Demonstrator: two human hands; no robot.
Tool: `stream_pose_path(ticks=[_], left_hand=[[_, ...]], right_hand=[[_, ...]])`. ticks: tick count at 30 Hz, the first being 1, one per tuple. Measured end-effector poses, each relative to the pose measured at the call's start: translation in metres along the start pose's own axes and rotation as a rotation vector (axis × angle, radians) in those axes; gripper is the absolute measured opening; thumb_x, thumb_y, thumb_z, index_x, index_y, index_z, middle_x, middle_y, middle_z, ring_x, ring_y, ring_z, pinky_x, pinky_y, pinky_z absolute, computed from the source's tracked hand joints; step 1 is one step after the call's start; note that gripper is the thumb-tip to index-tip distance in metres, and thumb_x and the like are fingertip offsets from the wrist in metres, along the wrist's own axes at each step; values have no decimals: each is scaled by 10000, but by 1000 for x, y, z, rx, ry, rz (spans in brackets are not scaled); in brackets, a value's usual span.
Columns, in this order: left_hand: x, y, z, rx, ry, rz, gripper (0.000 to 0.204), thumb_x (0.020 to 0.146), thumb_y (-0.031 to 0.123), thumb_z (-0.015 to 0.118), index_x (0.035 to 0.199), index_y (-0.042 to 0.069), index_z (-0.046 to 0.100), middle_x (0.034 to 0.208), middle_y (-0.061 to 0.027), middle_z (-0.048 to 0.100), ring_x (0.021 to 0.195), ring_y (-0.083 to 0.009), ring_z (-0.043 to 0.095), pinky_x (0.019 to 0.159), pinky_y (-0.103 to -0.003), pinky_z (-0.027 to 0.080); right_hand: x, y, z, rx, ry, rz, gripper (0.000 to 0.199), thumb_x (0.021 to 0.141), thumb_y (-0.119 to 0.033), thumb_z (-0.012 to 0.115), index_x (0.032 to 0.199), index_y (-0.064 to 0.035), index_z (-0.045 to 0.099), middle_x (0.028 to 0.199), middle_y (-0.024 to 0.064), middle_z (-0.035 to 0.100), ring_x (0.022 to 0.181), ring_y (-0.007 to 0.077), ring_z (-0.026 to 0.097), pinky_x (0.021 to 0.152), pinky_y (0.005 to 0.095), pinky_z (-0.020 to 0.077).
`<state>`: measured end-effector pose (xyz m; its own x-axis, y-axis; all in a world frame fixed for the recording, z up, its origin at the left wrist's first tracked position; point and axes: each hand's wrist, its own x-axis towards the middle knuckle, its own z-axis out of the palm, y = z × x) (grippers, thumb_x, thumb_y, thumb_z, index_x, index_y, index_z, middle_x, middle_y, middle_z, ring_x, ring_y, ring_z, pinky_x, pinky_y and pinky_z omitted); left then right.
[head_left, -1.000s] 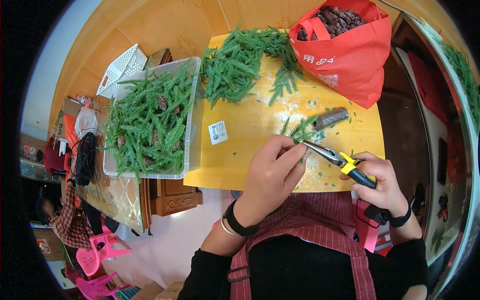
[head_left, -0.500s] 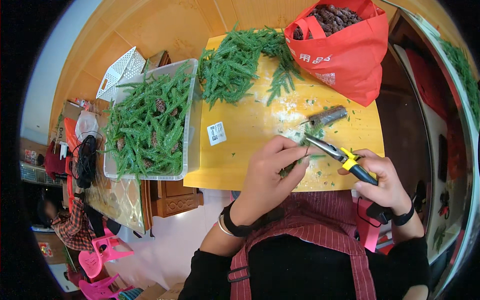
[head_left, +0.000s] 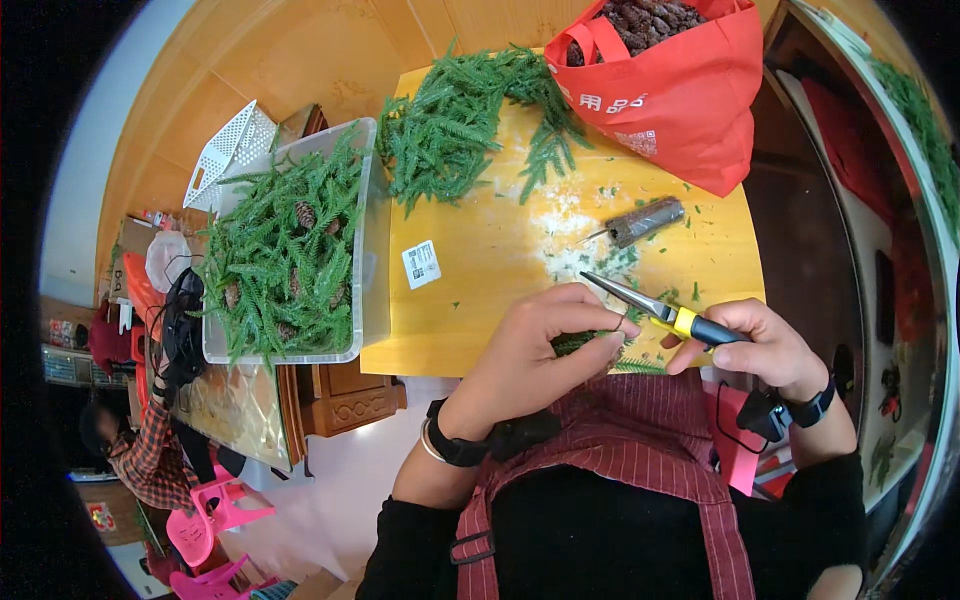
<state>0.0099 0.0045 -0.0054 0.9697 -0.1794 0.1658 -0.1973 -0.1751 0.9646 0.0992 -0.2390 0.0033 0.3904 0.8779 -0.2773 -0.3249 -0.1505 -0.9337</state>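
Since the earlier frame: pliers' tip lifted off the sprig, left hand drawn nearer the table's near edge.

Left hand [head_left: 540, 345], lower centre, fingers curled shut on a small green sprig [head_left: 580, 342]; right hand [head_left: 765, 340] clenched round the yellow-handled needle-nose pliers [head_left: 650, 305], jaws near closed. Sprig judged light, soft, springy, needles shed easily; hold at the stem, not the tips. Yellow table [head_left: 480, 250], red bag [head_left: 680, 90], clear bin [head_left: 365, 240] of greenery at upper left.
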Motion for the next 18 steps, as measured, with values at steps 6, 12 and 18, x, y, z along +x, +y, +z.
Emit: stream_pose_path(ticks=[6, 12, 18], left_hand=[[2, 0, 1, -2, -41, 19, 170, 773, 19, 579, 918, 30, 668, 783, -54, 582, 725, -124, 548, 631, -242, 435], [3, -1, 0, -18, -76, -41, 168, 776, 30, 581, 918, 40, 670, 794, -53, 588, 762, -141, 544, 675, -257, 429], [3, -1, 1, -32, -87, -41, 166, 781, 33, 580, 921, 42, 669, 794, -54, 589, 753, -138, 542, 676, -254, 425]], right_hand=[[0, -2, 2, -37, 0, 19, 179, 841, -106, 578, 969, 19, 566, 876, 100, 663, 851, 112, 591, 795, 249, 435], [-2, -1, 4, -90, 71, 57, 108, 838, -110, 581, 827, -3, 579, 720, 45, 645, 696, 74, 579, 670, 216, 443], [-5, 2, 1, -121, 44, 55, 116, 852, -113, 560, 859, 1, 578, 738, 49, 647, 753, 85, 586, 700, 228, 450]])
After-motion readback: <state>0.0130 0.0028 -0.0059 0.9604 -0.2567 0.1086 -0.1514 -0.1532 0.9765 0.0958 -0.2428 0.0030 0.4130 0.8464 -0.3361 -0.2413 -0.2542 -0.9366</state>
